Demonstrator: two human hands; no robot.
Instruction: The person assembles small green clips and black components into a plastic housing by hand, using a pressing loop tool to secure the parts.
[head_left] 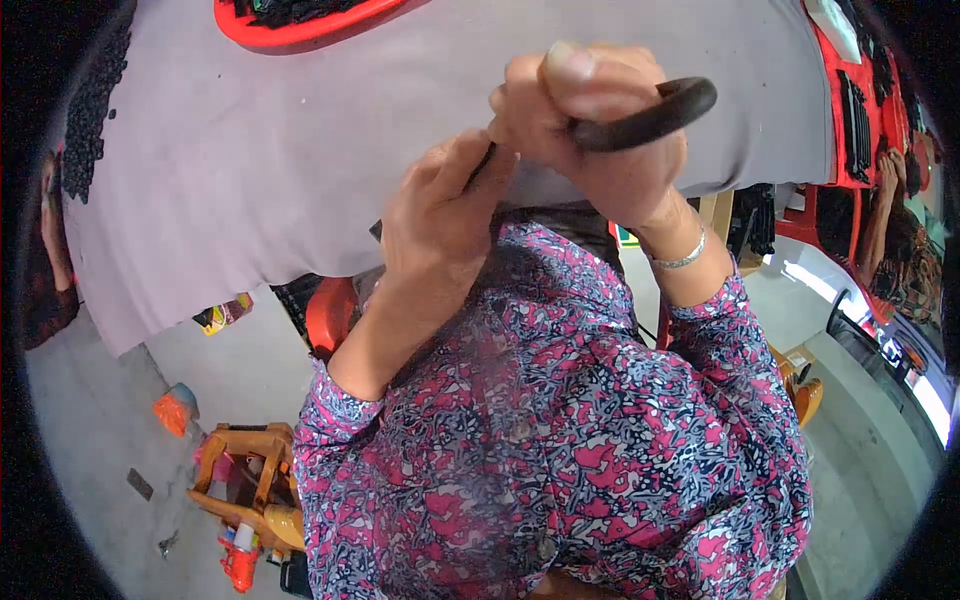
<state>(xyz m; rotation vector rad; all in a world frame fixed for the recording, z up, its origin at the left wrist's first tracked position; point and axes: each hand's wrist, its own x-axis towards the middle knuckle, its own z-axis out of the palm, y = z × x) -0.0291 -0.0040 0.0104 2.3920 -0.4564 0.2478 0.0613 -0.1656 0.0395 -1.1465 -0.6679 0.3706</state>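
Observation:
Above the near edge of a table with a pale mauve cloth (300, 150), my two hands meet in front of my chest. My right hand (630, 180) is closed around a tool with a thick dark curved loop handle (655, 122), like that of scissors; the tool's working end is hidden by my fingers. Beside it, my left hand (435, 220) pinches a thin black piece (481, 168), of which only a sliver shows between the fingers. Whether the tool touches that piece cannot be seen.
A red basin (290, 40) holding black pieces sits at the far side. Small black pieces (95, 120) are heaped along the left edge. Red trays with black strips (855, 125) stand at the right, near another person's arm (882, 210). A wooden chair (255, 440) is at lower left.

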